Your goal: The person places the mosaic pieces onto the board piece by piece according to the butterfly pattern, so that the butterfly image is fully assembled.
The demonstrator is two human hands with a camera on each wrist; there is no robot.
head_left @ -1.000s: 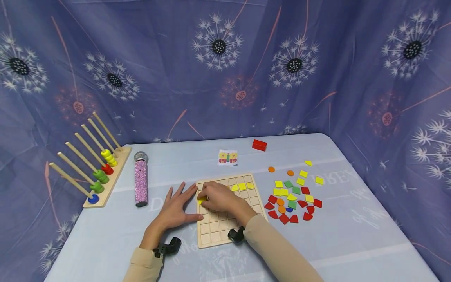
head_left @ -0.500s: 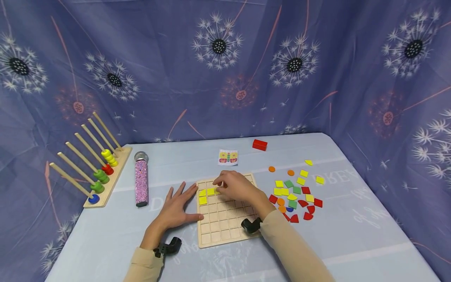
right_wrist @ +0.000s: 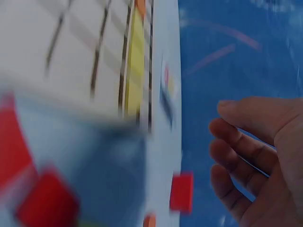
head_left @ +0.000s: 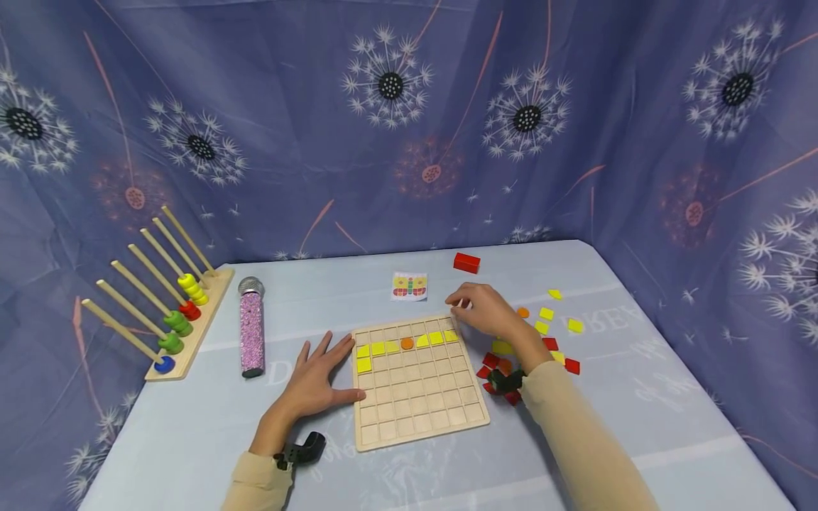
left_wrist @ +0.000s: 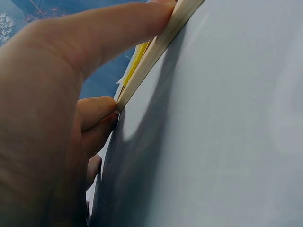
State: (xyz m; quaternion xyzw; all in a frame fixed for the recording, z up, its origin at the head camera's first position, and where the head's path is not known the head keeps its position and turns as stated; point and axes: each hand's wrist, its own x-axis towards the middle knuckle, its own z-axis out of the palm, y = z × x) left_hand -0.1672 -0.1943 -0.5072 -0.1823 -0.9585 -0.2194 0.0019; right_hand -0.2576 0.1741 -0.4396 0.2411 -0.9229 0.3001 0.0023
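A wooden grid board lies on the table. Along its second row run yellow pieces, with an orange disc in the middle; one more yellow square sits below the row's left end. My left hand is spread flat at the board's left side, and in the left wrist view its thumb presses on the board edge. Past the board's far right corner, my right hand hovers with loosely bent fingers; the right wrist view shows nothing between them.
Loose red, yellow and orange pieces lie right of the board, partly hidden by my right arm. A butterfly picture card and a red block are behind it. Leftward stand a glittery pink microphone and a peg stand with coloured beads.
My right hand has moved from the board's left side across its row to beyond the right corner, uncovering the yellow pieces and orange disc. My left hand has stayed put.
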